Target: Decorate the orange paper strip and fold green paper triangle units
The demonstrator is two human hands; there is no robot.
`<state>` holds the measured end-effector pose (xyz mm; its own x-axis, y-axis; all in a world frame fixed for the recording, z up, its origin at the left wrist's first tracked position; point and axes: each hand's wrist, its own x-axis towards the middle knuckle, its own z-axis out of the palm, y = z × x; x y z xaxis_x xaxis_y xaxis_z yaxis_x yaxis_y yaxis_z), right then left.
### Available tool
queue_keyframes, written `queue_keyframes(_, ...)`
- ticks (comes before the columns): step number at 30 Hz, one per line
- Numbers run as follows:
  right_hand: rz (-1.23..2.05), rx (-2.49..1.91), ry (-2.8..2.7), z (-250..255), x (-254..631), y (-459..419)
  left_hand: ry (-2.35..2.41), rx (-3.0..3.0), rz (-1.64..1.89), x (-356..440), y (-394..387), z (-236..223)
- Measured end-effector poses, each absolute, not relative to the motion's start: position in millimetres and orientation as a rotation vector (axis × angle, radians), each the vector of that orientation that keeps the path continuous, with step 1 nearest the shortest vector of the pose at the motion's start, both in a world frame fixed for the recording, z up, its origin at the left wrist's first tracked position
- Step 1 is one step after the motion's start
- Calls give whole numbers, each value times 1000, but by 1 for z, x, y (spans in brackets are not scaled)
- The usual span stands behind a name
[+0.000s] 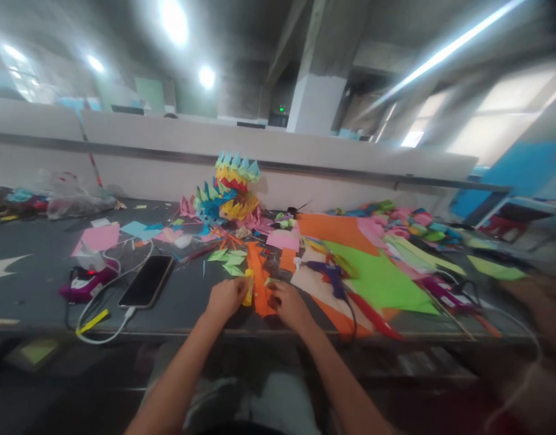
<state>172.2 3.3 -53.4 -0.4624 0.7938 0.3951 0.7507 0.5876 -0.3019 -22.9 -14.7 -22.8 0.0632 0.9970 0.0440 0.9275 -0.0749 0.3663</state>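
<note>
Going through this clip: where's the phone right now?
In the head view, the phone lies on the dark table, left of the left hand and just right of a magenta block, a white cable at its near end.

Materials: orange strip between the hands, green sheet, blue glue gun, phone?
Orange strip: likely paper, matte; creased, uneven edges.
Green sheet: likely paper or thin card; matte, flat, evenly coloured.
Blue glue gun: probably hard plastic; rigid moulded shape, blur hides finish.
Phone: probably glass front, smooth and dark; rim metal or plastic, can't tell.
</note>
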Motion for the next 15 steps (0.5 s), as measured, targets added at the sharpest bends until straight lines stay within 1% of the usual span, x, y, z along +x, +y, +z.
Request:
queue_keyframes(4, 122, -1282, -2318, -56, 172, 3, 2045, 2068, 467, -28, -17, -28)
queue_keyframes(8, 132, -1281, -2325, -56, 173, 3, 2096, 2082, 604, -28, -22, -29)
queue_keyframes(12, 136, -1274, -2320, -56, 173, 3, 1910, 2296, 737, -26, -27, -29)
queue_keyframes(15, 131, -1268, -2308, -57, 173, 3, 1692, 2492, 750, -25, -26, -31)
